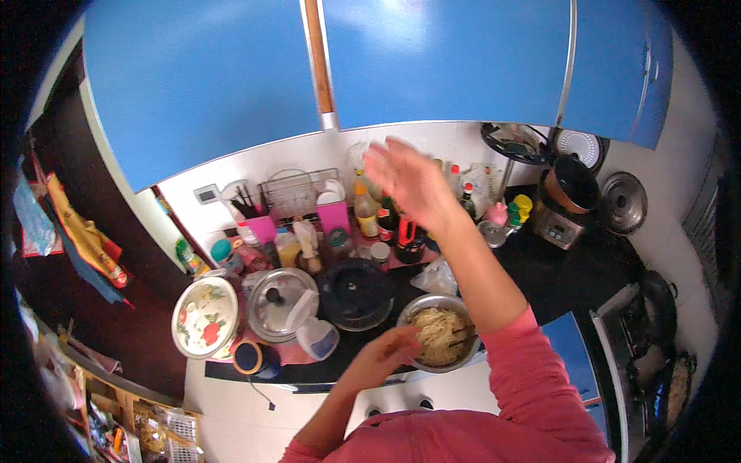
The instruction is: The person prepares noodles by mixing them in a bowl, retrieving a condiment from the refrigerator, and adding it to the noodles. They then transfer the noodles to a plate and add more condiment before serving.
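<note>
A steel bowl (405, 312) of pale noodles (437, 333) sits at the counter's front edge. Dark sticks that look like chopsticks (461, 335) rest in the noodles, partly behind my right arm. At the bowl's left rim is my left hand (385, 356), its fingers reaching over the edge; whether they grip it is unclear. Raised high over the counter, my right hand (408, 182) is blurred, with fingers spread and nothing visible in it. Behind it stand a bottle with a yellow cap (366, 214) and a jar with a red handle (408, 240).
Left of the bowl stand a dark round pan (354, 289), a glass-lidded pot (269, 324), a white plastic container (318, 338) and a floral enamel basin (200, 330). Blue cabinets (446, 63) hang above. A kitchen scale (556, 226) bears a pot (573, 185). A stove (634, 347) is at right.
</note>
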Available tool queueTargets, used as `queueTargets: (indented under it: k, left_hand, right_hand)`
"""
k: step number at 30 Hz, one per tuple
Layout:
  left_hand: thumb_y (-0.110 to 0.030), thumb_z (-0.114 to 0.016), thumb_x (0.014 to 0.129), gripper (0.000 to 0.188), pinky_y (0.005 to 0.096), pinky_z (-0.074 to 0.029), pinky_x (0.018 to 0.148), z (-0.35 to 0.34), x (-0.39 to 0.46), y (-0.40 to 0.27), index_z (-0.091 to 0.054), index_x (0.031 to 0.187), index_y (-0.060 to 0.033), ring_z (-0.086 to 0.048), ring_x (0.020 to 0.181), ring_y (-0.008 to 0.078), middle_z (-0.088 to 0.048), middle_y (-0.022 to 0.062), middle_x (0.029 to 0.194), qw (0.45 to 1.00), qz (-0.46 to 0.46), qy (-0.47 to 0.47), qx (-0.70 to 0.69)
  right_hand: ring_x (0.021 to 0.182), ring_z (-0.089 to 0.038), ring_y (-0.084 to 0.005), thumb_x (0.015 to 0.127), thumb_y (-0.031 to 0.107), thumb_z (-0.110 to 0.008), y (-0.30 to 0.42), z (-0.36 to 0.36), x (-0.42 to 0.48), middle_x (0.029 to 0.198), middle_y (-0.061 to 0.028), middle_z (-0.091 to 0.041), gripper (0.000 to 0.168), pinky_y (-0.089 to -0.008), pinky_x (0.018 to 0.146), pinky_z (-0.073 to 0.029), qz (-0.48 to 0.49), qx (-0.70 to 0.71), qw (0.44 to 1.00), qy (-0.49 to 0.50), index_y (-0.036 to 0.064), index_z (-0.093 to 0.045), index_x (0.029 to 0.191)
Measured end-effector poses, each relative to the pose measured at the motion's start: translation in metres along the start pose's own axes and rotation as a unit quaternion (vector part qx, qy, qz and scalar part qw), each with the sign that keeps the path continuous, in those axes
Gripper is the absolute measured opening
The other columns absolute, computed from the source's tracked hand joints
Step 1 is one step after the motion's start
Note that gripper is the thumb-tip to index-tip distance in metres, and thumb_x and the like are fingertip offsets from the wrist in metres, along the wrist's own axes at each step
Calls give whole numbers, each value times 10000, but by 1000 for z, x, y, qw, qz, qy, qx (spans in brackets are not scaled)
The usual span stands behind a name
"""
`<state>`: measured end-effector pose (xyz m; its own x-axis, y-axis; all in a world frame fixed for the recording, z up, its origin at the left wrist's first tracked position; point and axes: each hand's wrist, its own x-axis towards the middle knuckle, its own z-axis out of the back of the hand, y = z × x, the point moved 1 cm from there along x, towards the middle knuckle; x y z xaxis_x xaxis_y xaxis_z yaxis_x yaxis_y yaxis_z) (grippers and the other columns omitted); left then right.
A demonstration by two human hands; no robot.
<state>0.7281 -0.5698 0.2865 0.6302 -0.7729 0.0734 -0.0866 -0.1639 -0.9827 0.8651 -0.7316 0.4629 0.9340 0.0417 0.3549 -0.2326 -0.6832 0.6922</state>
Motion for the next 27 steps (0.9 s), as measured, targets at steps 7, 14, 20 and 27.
queueTargets:
  k: [7,14,20,27]
  left_hand:
    - [-104,-511,862,389,308,-467,805,14,-75,40,-417,1235,-49,-552,914,177,-545,80,1012,987,107,-73,-96]
    - [-92,-482,875,374,298,-464,798,34,-71,37,-408,1240,-60,-542,913,159,-546,81,1013,989,112,-6,-94]
    - [-173,-515,871,406,314,-465,814,35,-43,52,-402,1244,-60,-540,928,171,-545,77,1034,982,161,70,-72]
    - [-167,-517,876,399,304,-449,837,10,6,54,-403,1243,-59,-541,915,172,-556,73,1021,976,166,104,-92]
  right_hand:
    - [1046,-469,-281,714,88,-511,3,-45,11,1045,-136,-498,217,-383,961,-365,64,155,986,-19,-15,-496,904]
    - [521,-493,-135,837,369,-519,38,-34,-111,693,0,-536,256,-314,624,-442,171,94,978,-76,114,-529,863]
    - [463,-559,-170,869,136,-396,124,-16,-181,588,-59,-556,162,-259,434,-414,359,314,806,351,59,-453,739]
    - [385,-480,-139,885,296,-466,150,8,-139,549,-30,-536,301,-240,352,-370,364,-160,880,259,58,-521,709]
